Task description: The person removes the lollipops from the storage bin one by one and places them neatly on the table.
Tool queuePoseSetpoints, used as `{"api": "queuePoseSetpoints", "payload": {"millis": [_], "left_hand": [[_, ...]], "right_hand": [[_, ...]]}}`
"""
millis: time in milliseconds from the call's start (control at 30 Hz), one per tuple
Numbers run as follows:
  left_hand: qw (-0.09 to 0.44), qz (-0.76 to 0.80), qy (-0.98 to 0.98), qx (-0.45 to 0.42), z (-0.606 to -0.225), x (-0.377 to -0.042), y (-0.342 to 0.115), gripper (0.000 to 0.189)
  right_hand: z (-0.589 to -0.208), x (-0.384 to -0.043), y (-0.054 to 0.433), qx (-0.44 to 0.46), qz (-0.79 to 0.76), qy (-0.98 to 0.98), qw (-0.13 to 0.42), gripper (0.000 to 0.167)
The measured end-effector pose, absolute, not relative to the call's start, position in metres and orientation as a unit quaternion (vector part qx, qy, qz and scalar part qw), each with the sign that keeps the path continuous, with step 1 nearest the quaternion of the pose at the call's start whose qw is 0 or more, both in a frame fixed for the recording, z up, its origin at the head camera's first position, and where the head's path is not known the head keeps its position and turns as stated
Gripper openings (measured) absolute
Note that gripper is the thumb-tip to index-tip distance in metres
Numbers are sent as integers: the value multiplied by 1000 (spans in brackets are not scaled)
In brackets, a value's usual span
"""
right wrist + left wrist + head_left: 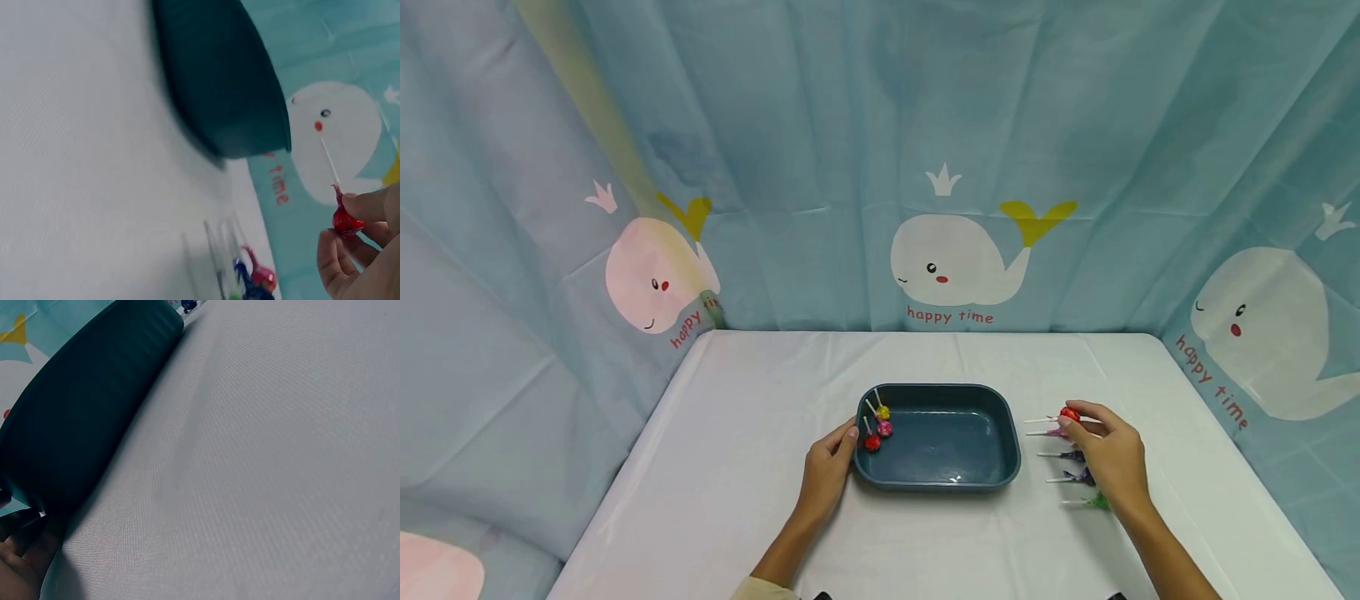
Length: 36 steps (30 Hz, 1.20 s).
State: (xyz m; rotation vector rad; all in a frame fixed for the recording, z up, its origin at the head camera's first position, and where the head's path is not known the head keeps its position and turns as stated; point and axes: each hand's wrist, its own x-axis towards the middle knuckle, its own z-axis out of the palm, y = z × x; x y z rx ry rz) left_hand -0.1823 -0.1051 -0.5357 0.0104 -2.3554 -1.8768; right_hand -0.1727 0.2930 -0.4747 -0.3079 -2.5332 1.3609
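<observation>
A dark teal rectangular tray (951, 446) stands on the white-covered table. My left hand (825, 475) grips its left end, with fingers at the tray's edge in the left wrist view. In the tray's left end lie a yellow lollipop (883, 412), a pink lollipop (884, 428) and a red lollipop (872, 442). Right of the tray, my right hand (1114, 458) pinches another red lollipop (347, 220) by its wrapped head, stick pointing away from the fingers. Below that hand lie a pink lollipop (264, 277), dark blue ones (1072, 456) and a green one (1099, 502).
The loose lollipops form a column on the table's right side, sticks toward the tray. White cloth (722, 467) covers the table. Blue curtains (820, 167) with printed whales hang along its back and sides.
</observation>
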Motion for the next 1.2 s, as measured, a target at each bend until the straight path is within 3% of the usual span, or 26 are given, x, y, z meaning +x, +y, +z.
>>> {"api": "queuePoseSetpoints", "payload": {"millis": [467,1200], "left_hand": [[65,-620,-782,4,-536,-183,-105,43],[66,-612,-788,5,-538,-183,-105,43]], "right_hand": [[-486,-174,331,-181,442,-869,128,40],[-508,-188,374,-202,412,-881,111,38]]}}
